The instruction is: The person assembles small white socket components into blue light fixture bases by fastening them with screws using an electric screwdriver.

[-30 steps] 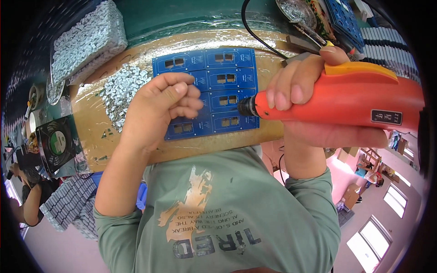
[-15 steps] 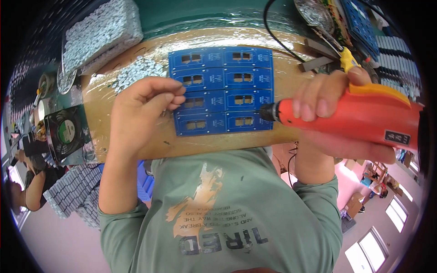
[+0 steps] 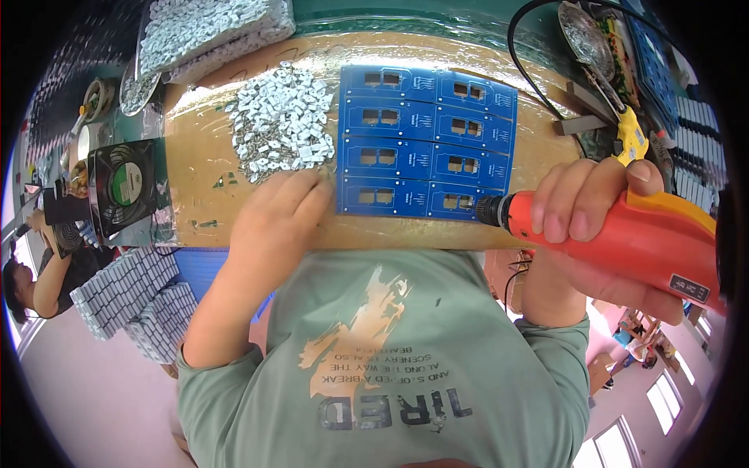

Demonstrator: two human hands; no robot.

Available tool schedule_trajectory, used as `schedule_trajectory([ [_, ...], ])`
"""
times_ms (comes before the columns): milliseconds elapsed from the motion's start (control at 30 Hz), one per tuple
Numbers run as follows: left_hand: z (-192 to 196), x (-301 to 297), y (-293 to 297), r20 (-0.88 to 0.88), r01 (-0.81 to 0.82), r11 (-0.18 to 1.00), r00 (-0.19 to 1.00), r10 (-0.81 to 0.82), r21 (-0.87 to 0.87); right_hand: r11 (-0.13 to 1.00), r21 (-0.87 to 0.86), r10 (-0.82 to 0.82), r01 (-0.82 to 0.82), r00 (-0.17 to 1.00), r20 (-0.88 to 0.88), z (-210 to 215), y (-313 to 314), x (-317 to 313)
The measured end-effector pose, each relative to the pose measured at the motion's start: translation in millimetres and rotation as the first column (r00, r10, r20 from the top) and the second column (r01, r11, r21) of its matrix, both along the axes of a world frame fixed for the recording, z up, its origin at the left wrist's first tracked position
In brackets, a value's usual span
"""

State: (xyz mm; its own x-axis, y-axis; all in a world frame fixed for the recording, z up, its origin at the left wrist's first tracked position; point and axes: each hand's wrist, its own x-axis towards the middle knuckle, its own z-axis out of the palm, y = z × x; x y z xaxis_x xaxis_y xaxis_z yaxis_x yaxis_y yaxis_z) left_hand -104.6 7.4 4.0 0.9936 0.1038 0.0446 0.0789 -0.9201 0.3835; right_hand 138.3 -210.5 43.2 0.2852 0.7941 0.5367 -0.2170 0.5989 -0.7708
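A blue circuit board panel (image 3: 425,140) with rows of rectangular cut-outs lies on the brown cardboard-covered table (image 3: 203,164). To its left is a loose pile of small white parts (image 3: 281,121). My left hand (image 3: 277,218) rests knuckles up on the cardboard, its fingertips at the pile's near edge beside the board's lower left corner; what is under the fingers is hidden. My right hand (image 3: 585,214) grips an orange electric screwdriver (image 3: 655,246), whose black tip sits at the board's lower right edge.
A black fan (image 3: 121,187) stands at the table's left end. Trays of white parts (image 3: 211,31) are at the back left, with grey stacks (image 3: 133,296) below. A black cable (image 3: 519,47), a metal dish (image 3: 581,31) and a yellow tool (image 3: 632,132) lie at the right. Another person (image 3: 31,281) is at the far left.
My left hand has slid off the blue board leftward to the edge of the white parts pile. The screwdriver has stayed at the board's lower right side.
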Motion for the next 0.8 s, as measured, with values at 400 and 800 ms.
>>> schedule_trajectory([
  [400, 1.6, -6.7, 13.8, 0.043, -0.162, 0.960, 0.983, 0.176, -0.228, 0.999, 0.012, -0.045, 0.045, 0.999, 0.023, -0.7, 1.3, -5.1],
  [800, -5.0, -9.5, 17.7, -0.068, -0.328, 0.929, 0.945, 0.321, -0.173, 1.000, -0.001, -0.025, 0.025, 0.999, 0.030, -1.9, 4.3, 1.0],
])
